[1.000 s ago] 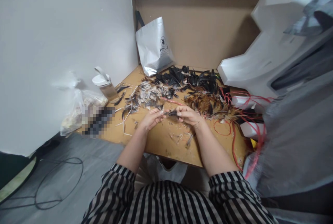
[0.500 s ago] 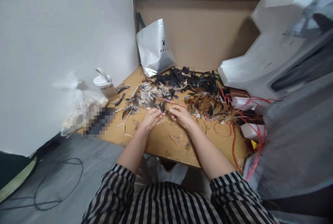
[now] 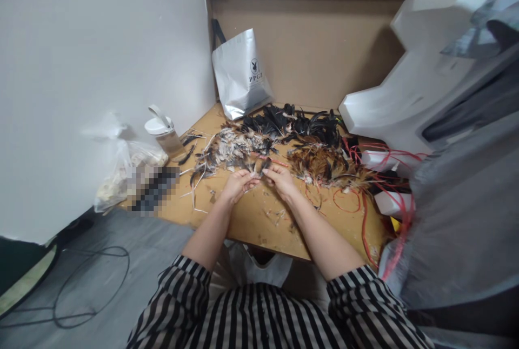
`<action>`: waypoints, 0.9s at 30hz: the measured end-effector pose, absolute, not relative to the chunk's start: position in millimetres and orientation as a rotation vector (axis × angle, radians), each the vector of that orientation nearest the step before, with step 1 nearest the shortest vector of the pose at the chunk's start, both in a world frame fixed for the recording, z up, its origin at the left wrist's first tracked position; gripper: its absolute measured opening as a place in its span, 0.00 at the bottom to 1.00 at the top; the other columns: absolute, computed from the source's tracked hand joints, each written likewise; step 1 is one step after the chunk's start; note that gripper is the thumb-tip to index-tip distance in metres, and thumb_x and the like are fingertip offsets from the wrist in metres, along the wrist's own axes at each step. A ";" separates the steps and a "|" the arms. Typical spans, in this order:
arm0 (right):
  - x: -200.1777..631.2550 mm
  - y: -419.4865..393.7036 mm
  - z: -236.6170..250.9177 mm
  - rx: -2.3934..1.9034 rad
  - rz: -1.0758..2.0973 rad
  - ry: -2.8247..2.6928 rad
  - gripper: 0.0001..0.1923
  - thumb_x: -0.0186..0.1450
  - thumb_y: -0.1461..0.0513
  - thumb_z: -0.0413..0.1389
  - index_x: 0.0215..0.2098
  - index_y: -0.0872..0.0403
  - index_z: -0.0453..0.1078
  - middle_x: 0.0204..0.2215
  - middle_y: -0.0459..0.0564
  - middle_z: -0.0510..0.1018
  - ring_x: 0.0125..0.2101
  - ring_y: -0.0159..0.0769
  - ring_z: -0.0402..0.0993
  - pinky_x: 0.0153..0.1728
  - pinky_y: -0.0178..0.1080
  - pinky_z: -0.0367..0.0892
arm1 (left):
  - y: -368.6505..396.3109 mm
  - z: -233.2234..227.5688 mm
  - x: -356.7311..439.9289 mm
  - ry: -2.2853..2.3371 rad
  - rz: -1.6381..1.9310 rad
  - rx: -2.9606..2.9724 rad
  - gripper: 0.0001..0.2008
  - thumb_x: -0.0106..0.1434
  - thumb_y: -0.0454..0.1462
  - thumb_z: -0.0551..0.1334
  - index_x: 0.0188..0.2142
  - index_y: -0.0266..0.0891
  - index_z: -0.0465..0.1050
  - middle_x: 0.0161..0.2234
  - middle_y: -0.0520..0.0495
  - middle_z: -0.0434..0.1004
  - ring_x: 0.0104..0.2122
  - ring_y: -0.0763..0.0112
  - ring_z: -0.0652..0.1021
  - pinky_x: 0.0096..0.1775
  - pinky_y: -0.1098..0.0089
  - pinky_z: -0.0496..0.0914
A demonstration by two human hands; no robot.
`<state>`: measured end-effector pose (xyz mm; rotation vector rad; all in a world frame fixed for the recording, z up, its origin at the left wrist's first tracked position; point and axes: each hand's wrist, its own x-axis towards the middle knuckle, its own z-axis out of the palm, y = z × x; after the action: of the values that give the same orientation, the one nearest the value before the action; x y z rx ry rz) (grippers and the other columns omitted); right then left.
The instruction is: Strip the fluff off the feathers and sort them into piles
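Observation:
My left hand [image 3: 239, 184] pinches a small bunch of dark feathers [image 3: 253, 165] by its base, over the near part of the wooden table [image 3: 247, 219]. Close beside it, my right hand [image 3: 281, 180] is closed at the fingertips on a dark feather [image 3: 265, 164]. Just beyond my hands lies a pile of pale and mottled feathers [image 3: 239, 146]. A heap of brown feathers [image 3: 330, 167] is to the right, with black feathers [image 3: 300, 125] spread along the back. Quill ends are partly hidden by my fingers.
A silver bag [image 3: 243, 76] leans against the cardboard panel [image 3: 324, 52]. At left stand a lidded cup [image 3: 168, 138] and a clear plastic bag [image 3: 117, 181]. Red string [image 3: 367, 225] trails along the right side, near white foam pieces [image 3: 393, 203]. Feather scraps [image 3: 278, 215] dot the table's front.
A dark feather now stands out at my right fingertips, apart from the bunch in my left hand. Both hands stay in nearly the same place.

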<state>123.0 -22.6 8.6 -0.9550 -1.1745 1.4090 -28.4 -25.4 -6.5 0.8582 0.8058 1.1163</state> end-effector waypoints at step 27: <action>154.1 -12.9 14.4 -1.430 0.345 -1.986 0.09 0.55 0.59 0.51 0.27 0.53 0.72 0.29 0.48 0.75 0.31 0.34 0.68 0.33 0.34 0.59 | -13.7 -9.7 -37.0 0.850 1.446 0.684 0.09 0.47 0.36 0.64 0.23 0.33 0.65 0.25 0.47 0.75 0.21 0.82 0.73 0.22 0.82 0.63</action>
<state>154.1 -12.9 14.4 -1.4303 -1.9863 0.3451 -37.0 -13.7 -9.7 0.6838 0.8504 1.4460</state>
